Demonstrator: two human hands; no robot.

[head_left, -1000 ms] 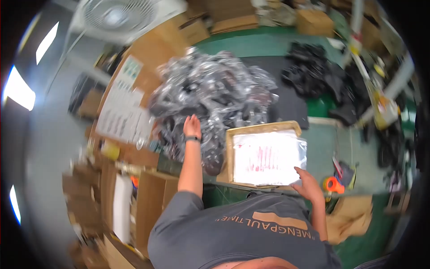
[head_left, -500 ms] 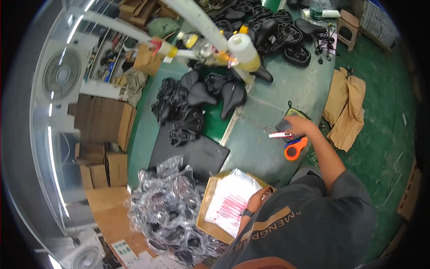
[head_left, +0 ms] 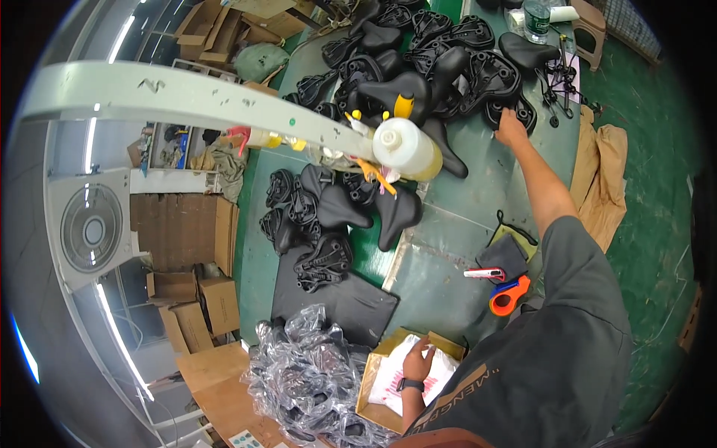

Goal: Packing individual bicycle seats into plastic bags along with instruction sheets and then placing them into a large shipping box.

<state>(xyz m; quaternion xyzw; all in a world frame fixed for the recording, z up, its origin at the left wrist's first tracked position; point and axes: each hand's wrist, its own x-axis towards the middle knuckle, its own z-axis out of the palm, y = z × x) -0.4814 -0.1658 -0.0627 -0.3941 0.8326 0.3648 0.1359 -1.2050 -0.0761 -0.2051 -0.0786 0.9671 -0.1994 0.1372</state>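
I saw my right hand (head_left: 511, 128) spread open on a black bicycle saddle (head_left: 515, 112) beside the saddle pile (head_left: 418, 67), left hand (head_left: 417, 364) open-gripped on the cardboard box's (head_left: 373, 407) bagged sheet (head_left: 407, 373).

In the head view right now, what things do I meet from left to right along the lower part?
Crumpled clear plastic bags → cardboard box → left hand → orange tape dispenser.

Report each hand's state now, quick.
Left hand: open, fingers spread, resting on the white bag in the cardboard box.
Right hand: reaching onto a black bicycle saddle; grip cannot be told.
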